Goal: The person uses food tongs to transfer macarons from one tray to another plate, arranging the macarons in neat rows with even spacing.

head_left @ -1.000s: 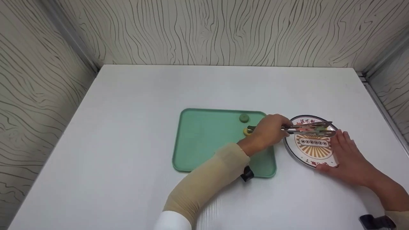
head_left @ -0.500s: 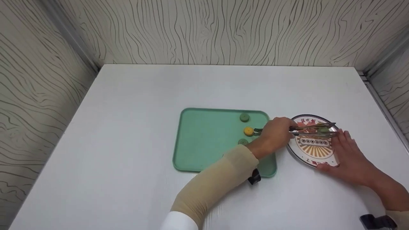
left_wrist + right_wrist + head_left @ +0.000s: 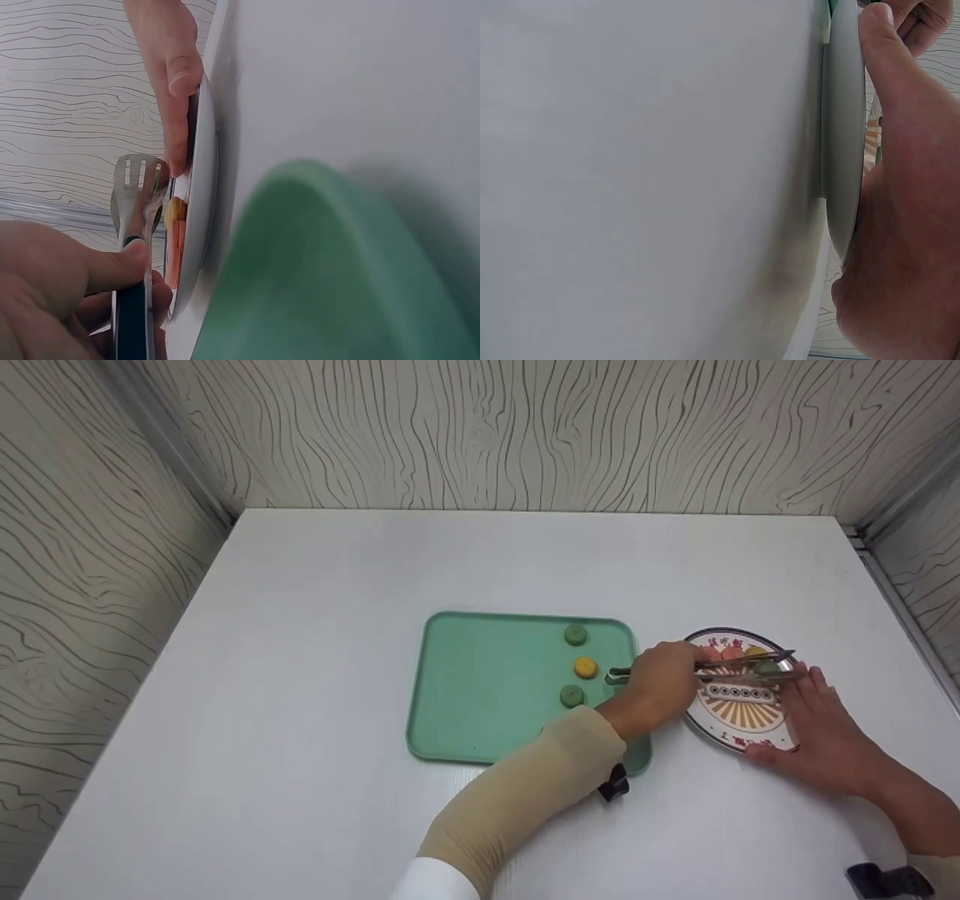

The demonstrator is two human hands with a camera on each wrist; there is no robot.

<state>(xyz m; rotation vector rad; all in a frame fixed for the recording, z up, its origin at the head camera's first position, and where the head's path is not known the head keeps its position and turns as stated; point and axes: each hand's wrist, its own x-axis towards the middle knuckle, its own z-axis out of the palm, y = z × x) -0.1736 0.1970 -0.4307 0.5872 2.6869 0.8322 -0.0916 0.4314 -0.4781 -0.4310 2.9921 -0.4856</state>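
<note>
My left hand point(image 3: 664, 682) grips metal tongs point(image 3: 135, 202) by their dark handles, reaching from the tray over the plate. Between the tong heads shows a round green macaron-like piece point(image 3: 766, 667), partly covered by the metal. Below lies a white plate point(image 3: 701, 718) with a dark rim and red lettering. Pink pieces point(image 3: 731, 653) and a yellow piece point(image 3: 756, 652) sit along its far side, partly behind the tongs. My right hand point(image 3: 832, 742) rests on the plate's right rim with fingers extended, its thumb point(image 3: 881, 19) along the near edge.
A green tray point(image 3: 480, 690) lies left of the plate, close beside it. Two green round pieces point(image 3: 576, 634) and a yellow one point(image 3: 586, 667) sit in its right part. Patterned panels point(image 3: 487, 435) stand around the white table point(image 3: 262, 697).
My left hand and the tongs have moved right over the plate, with the green piece moving along between the tong heads. More of the tray's pieces now show. My right hand stays put.
</note>
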